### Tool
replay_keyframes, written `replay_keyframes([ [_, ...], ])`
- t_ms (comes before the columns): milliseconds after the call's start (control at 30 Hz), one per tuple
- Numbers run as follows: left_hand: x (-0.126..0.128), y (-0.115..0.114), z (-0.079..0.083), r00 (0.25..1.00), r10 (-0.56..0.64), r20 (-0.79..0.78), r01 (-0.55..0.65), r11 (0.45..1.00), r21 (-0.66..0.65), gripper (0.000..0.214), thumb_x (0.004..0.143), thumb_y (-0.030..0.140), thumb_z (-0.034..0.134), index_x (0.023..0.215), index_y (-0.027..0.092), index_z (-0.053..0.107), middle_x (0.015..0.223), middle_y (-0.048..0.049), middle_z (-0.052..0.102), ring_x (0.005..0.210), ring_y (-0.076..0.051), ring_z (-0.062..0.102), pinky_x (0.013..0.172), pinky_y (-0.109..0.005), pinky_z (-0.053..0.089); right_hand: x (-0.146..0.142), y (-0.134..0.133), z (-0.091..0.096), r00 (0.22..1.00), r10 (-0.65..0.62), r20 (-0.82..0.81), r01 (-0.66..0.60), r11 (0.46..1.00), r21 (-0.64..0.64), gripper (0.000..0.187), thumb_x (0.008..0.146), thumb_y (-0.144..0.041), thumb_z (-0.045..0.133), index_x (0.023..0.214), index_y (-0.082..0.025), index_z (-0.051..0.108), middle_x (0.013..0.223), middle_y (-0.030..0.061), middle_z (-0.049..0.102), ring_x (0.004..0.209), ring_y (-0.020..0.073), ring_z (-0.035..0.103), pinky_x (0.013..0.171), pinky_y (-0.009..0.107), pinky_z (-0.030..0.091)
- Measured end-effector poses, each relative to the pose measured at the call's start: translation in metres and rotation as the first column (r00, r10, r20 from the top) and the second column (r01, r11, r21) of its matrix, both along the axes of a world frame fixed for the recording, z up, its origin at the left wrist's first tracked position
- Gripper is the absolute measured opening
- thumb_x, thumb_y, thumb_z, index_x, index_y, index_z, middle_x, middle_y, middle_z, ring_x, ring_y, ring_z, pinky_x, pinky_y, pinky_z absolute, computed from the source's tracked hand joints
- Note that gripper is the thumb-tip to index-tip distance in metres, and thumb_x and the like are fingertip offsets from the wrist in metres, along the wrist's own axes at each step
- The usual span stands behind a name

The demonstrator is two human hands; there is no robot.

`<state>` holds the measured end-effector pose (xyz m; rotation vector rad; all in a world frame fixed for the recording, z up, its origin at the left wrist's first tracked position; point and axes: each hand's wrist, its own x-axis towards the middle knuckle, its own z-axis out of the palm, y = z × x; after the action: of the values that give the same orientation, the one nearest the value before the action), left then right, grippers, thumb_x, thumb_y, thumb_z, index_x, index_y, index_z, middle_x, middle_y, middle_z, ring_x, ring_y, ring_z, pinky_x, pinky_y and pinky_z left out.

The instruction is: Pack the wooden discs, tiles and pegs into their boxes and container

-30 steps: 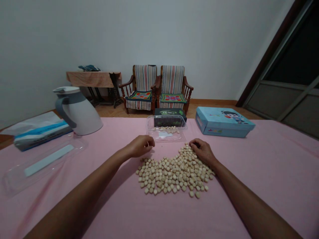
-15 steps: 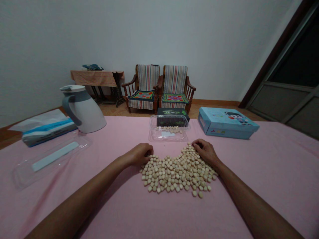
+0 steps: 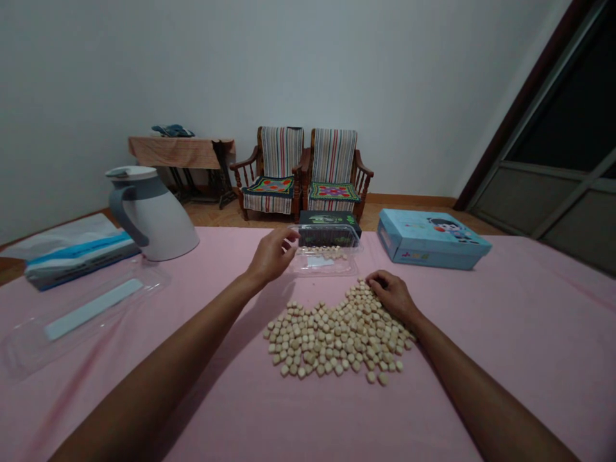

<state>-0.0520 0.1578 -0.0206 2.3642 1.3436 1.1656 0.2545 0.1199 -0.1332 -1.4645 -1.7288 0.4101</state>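
A broad pile of small pale rounded cubes (image 3: pixel 332 340), wood-like in look, lies on the pink tablecloth before me. My left hand (image 3: pixel 272 256) is raised at the left edge of a clear plastic box (image 3: pixel 312 269), its fingers curled in a pinch; whatever is between them is hidden. Inside that box sit several more cubes (image 3: pixel 327 251). At the upper right edge of the pile, my right hand (image 3: pixel 393 295) rests with fingers bent and tips against the cubes; what they grip, if anything, does not show.
Behind the plastic box stands a black box (image 3: pixel 330 220). A light blue carton (image 3: pixel 433 240) is at the right. On the left are a white and grey jug (image 3: pixel 166 221), a tissue pack (image 3: pixel 81 256) and a clear plastic lid (image 3: pixel 91 311). Two chairs (image 3: pixel 332 160) stand beyond the table.
My left hand has left the pile's left edge and moved up and forward to the plastic box. My right hand stays at the pile. The view has shifted slightly.
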Motion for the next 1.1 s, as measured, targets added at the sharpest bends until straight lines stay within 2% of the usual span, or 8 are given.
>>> replay_keyframes([
  [100,-0.011,-0.007,-0.011,0.965,-0.177,-0.193,0.146,0.975,-0.168,0.018,0.070,0.009,0.052,0.083,0.016,0.062,0.079,-0.0025,0.064,0.064,-0.011,0.058,0.058,-0.021,0.045,0.000,0.001,-0.001,1.000,0.006,0.000,-0.006,1.000,0.003,0.020,0.078,-0.030,0.048,0.081,-0.019,0.065,0.079,0.0026,0.066,0.074,0.0164,0.059,0.069,0.028,0.044],
  [200,-0.022,-0.018,-0.024,0.856,-0.403,-0.325,0.270,0.883,-0.385,0.024,0.065,0.006,0.052,0.083,0.016,0.064,0.077,-0.0013,0.065,0.063,-0.011,0.057,0.057,-0.019,0.042,0.001,0.002,-0.003,1.000,0.006,0.004,-0.006,1.000,0.003,0.021,0.078,-0.030,0.048,0.080,-0.019,0.065,0.078,0.0026,0.066,0.073,0.0164,0.059,0.067,0.028,0.044],
  [333,-0.026,-0.028,-0.039,0.814,-0.451,-0.368,0.221,0.824,-0.522,0.020,0.063,0.012,0.056,0.080,0.016,0.064,0.069,0.0003,0.063,0.060,-0.011,0.055,0.051,-0.018,0.037,0.002,0.002,-0.004,1.000,0.009,0.009,-0.009,1.000,0.003,0.021,0.079,-0.031,0.047,0.080,-0.019,0.065,0.079,0.0024,0.066,0.073,0.0164,0.059,0.067,0.028,0.044],
  [500,-0.023,-0.031,-0.046,0.843,-0.366,-0.394,0.153,0.866,-0.477,0.011,0.065,0.017,0.055,0.072,0.016,0.062,0.063,0.0015,0.059,0.055,-0.011,0.050,0.048,-0.019,0.032,0.002,0.002,-0.003,1.000,0.004,0.012,-0.004,1.000,0.002,0.021,0.078,-0.031,0.048,0.080,-0.019,0.065,0.079,0.0026,0.066,0.074,0.0169,0.059,0.068,0.028,0.044],
  [700,-0.010,-0.014,-0.024,0.880,-0.271,-0.390,0.149,0.938,-0.314,0.013,0.066,0.012,0.054,0.075,0.015,0.063,0.066,-0.0008,0.061,0.060,-0.013,0.054,0.054,-0.021,0.037,0.001,0.002,-0.003,1.000,0.010,-0.013,-0.010,1.000,-0.006,0.020,0.078,-0.030,0.048,0.080,-0.019,0.064,0.078,0.0025,0.066,0.073,0.0166,0.059,0.068,0.028,0.044],
  [900,0.010,0.005,-0.006,0.997,0.075,-0.033,-0.075,0.997,-0.001,0.018,0.075,0.014,0.053,0.091,0.013,0.060,0.083,-0.0051,0.064,0.068,-0.013,0.057,0.065,-0.023,0.044,0.001,0.002,-0.002,1.000,0.009,-0.006,-0.009,1.000,-0.003,0.020,0.078,-0.030,0.048,0.080,-0.019,0.065,0.078,0.0025,0.066,0.073,0.0166,0.059,0.068,0.028,0.045],
  [1000,0.007,0.002,-0.008,0.998,0.046,-0.033,-0.047,0.999,-0.019,0.015,0.076,0.015,0.053,0.089,0.014,0.061,0.082,-0.0042,0.064,0.069,-0.013,0.057,0.064,-0.023,0.045,0.001,0.002,-0.002,1.000,0.008,-0.001,-0.008,1.000,0.001,0.020,0.078,-0.030,0.048,0.080,-0.019,0.065,0.079,0.0028,0.067,0.074,0.0168,0.060,0.069,0.028,0.045],
  [1100,-0.005,-0.008,-0.015,0.970,-0.161,-0.180,0.121,0.969,-0.213,0.011,0.074,0.013,0.053,0.080,0.015,0.063,0.073,-0.0020,0.063,0.066,-0.013,0.057,0.061,-0.022,0.043,0.001,0.003,-0.003,1.000,0.014,0.000,-0.014,1.000,0.007,0.019,0.078,-0.030,0.048,0.080,-0.019,0.065,0.080,0.0029,0.067,0.075,0.0169,0.060,0.070,0.028,0.045],
])
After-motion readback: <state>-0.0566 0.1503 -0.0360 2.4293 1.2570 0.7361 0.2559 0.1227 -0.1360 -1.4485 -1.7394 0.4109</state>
